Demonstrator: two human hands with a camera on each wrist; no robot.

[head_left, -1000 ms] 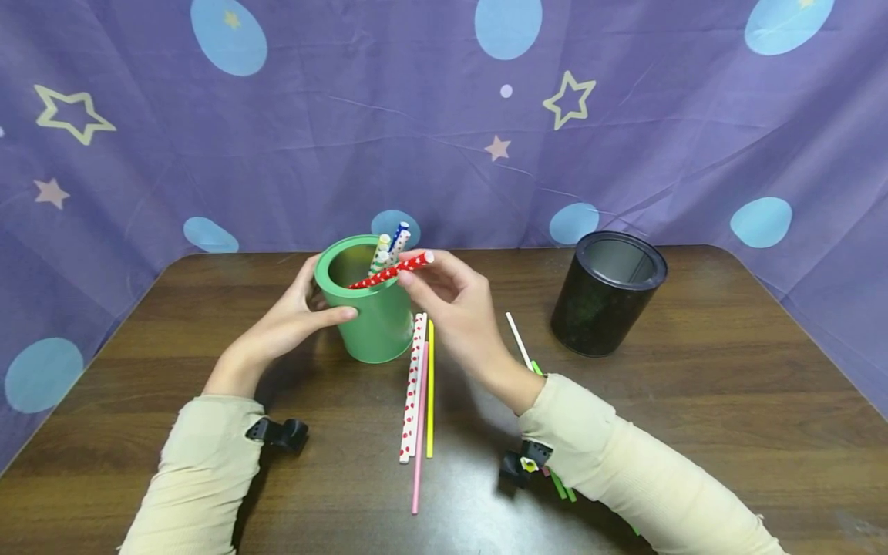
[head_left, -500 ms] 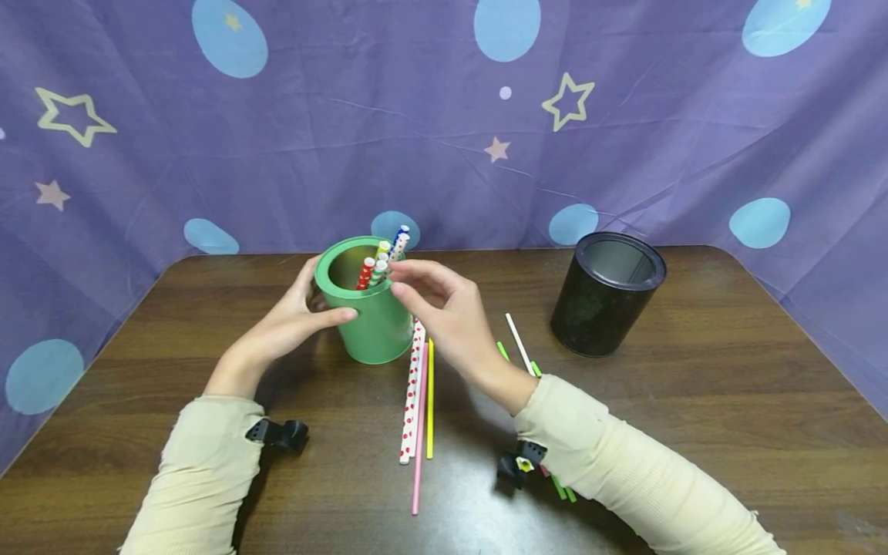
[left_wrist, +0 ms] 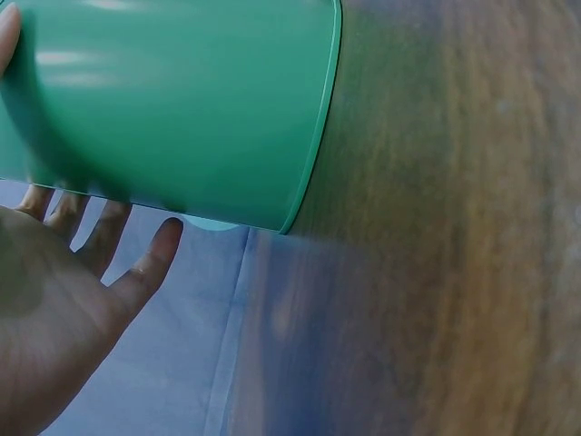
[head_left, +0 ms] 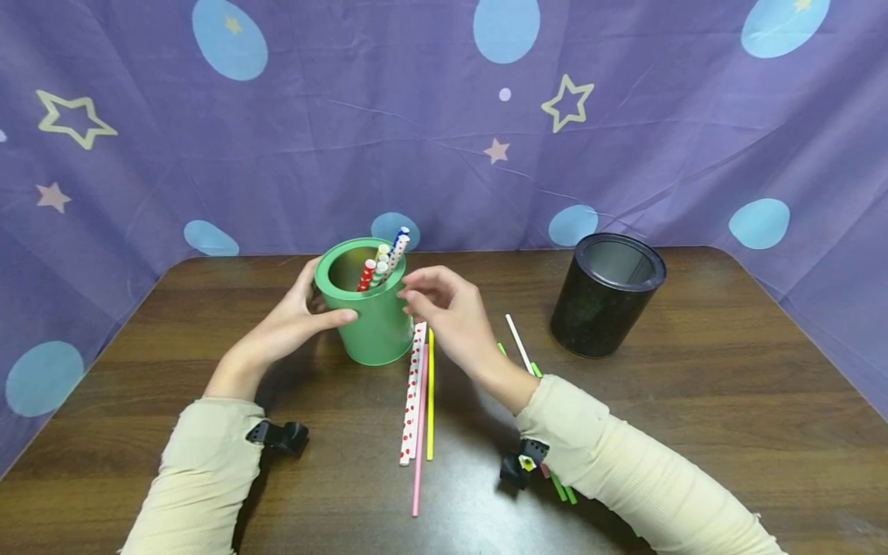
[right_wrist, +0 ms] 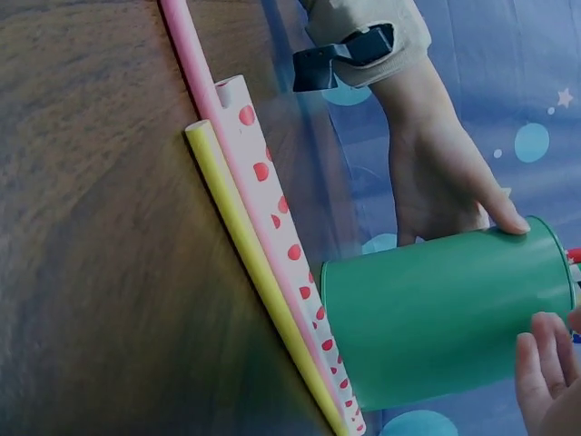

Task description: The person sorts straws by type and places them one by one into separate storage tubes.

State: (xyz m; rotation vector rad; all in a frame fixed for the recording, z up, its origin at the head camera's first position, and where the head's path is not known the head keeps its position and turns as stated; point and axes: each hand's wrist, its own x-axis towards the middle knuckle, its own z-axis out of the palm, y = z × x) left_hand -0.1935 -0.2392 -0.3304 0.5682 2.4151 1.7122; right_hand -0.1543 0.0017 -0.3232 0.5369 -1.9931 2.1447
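My left hand (head_left: pixel 294 312) grips the side of an upright green can (head_left: pixel 375 331), thumb in front and fingers behind, as the left wrist view also shows. Several paper straws lean in its mouth, among them a red one (head_left: pixel 364 277) with white marks, a green-and-white one (head_left: pixel 378 273) and a blue one (head_left: pixel 403 232). Just right of the rim, my right hand (head_left: pixel 454 316) hovers with bent, relaxed fingers and nothing visible in it. On the table by the can's base lie white straws with red dots (head_left: pixel 409 408), a pink straw (head_left: pixel 417 478) and a yellow straw (head_left: pixel 431 408).
An open black can (head_left: pixel 603 316) stands at the back right of the wooden table (head_left: pixel 333 493). A white straw (head_left: pixel 519 343) and several green straws (head_left: pixel 560 489) lie partly hidden under my right forearm. A purple patterned curtain (head_left: pixel 430 177) hangs behind.
The red straw, pinched by my right hand a second ago, dropped into the green can. My right hand then drew slightly right, off the rim. My left hand kept its hold.
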